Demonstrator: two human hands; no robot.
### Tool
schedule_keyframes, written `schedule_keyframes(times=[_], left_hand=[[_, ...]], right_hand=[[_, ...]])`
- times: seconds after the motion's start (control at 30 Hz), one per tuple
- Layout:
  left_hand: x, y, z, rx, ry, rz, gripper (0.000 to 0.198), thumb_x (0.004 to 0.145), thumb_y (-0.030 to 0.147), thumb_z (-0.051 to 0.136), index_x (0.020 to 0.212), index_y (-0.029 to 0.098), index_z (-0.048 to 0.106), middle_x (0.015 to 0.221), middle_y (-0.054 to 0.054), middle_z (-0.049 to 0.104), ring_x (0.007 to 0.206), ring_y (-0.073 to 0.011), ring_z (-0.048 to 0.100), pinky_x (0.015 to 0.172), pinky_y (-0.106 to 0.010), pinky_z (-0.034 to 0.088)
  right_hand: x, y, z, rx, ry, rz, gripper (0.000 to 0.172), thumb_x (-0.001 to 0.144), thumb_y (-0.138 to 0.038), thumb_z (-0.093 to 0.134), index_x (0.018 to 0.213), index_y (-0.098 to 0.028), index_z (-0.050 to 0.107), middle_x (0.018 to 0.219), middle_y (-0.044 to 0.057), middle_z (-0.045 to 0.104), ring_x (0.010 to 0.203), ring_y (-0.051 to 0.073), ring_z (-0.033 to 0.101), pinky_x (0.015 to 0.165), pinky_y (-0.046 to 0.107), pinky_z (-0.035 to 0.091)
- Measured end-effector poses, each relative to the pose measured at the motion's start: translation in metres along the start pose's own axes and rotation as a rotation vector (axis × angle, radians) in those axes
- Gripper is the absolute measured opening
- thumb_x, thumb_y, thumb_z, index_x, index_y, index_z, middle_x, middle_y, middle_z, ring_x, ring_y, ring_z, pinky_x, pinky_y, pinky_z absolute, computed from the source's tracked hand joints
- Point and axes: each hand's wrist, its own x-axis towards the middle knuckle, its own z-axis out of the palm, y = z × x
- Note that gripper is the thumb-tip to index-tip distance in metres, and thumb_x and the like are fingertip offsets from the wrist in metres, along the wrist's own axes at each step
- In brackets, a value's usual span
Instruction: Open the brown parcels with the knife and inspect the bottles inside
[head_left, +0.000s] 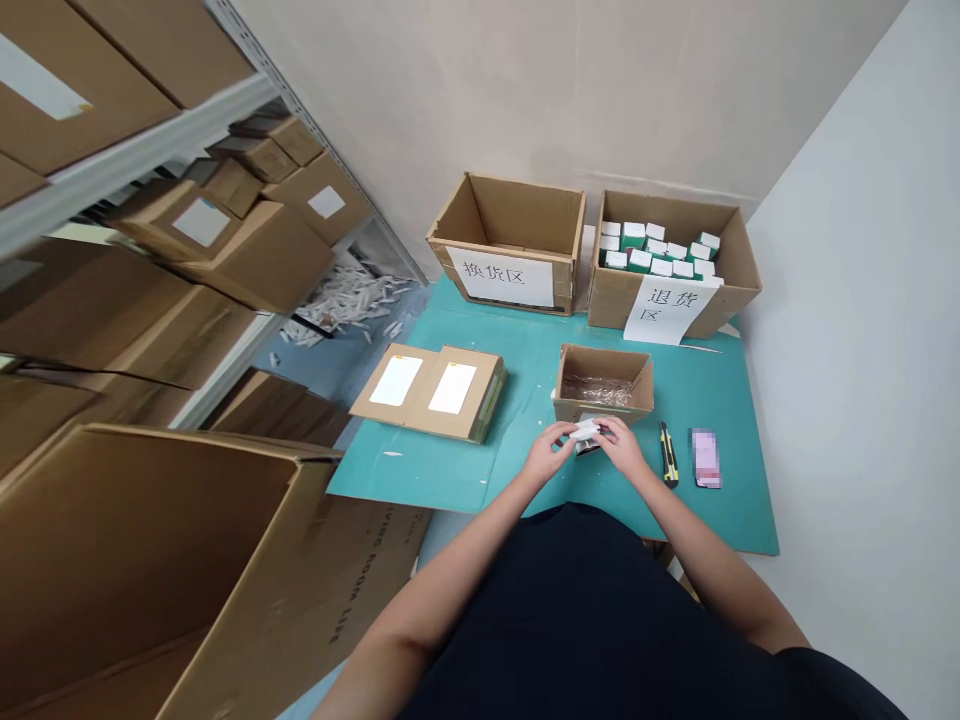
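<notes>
My left hand and my right hand meet over the near edge of the teal table. Between them they grip a small white and dark box, fingers curled round its ends. Just behind the hands stands a small open cardboard box with clear plastic inside. A yellow and black utility knife lies to the right of my right hand.
A phone lies beside the knife. Two sealed flat parcels rest at the table's left. At the back stand an empty labelled carton and a labelled carton holding several white and green boxes. Shelves of cartons and a big open carton are on the left.
</notes>
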Motion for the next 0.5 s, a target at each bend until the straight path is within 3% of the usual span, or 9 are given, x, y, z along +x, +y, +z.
schedule_keyframes(times=[0.23, 0.5], left_hand=[[-0.010, -0.010, 0.003, 0.195, -0.056, 0.074, 0.025, 0.081, 0.022, 0.074, 0.106, 0.024, 0.075, 0.127, -0.009, 0.066, 0.122, -0.0246, 0.062, 0.110, -0.045, 0.047], [-0.017, -0.022, 0.012, 0.271, -0.058, 0.098, 0.022, 0.088, 0.020, 0.066, 0.110, 0.022, 0.071, 0.146, -0.012, 0.055, 0.134, -0.0255, 0.055, 0.112, -0.044, 0.047]], right_hand=[[-0.013, 0.007, -0.011, -0.348, -0.102, -0.140, 0.018, 0.092, -0.026, 0.059, 0.105, -0.023, 0.071, 0.110, 0.009, 0.066, 0.108, 0.025, 0.066, 0.099, 0.044, 0.054], [-0.020, 0.015, 0.000, -0.268, -0.029, -0.113, 0.019, 0.093, -0.025, 0.054, 0.104, -0.022, 0.070, 0.111, 0.010, 0.062, 0.106, 0.025, 0.065, 0.097, 0.043, 0.055]])
